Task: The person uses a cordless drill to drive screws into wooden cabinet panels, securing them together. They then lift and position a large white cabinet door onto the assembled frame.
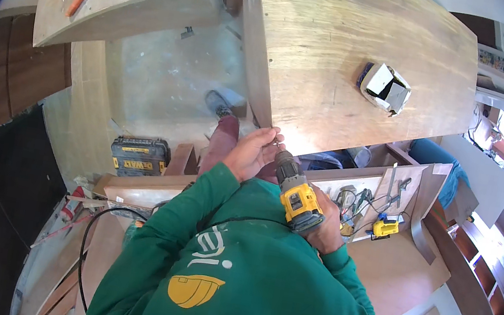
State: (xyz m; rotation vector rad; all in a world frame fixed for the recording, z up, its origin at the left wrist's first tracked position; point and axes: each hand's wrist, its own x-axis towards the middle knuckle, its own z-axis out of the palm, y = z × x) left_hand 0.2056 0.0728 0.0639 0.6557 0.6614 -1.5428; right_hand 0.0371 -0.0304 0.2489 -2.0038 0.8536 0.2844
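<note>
Two of our hands meet at the tip of the drill (pixel 300 204), by the near left corner of the board (pixel 355 36). Our left hand's (pixel 253 150) thumb and fingers curl in beside the tip; whether they pinch a screw or only steady the bit, we cannot tell, as it is too small. Our right hand (pixel 328 224) is wrapped around the drill's grip, its nose aimed away from our body toward that corner. The left fingertips look like the main worry: if the bit slipped off under a hard push, it could catch them. Driving so near an edge might also split the wood, and a slanted drill could send the point out through the face. Further out, a bright patch lights the board's near edge, and an open box (pixel 384 89) sits on top, where a jolt could perhaps shift it. A shoe (pixel 217 103) shows below on the left, under any dropped part, with a toolbox (pixel 140 157) nearby. Right of us lies a yellow tool (pixel 386 226) among loose cords; to our left a black cable (pixel 85 243) loops close to the sleeve and could snag it.
</note>
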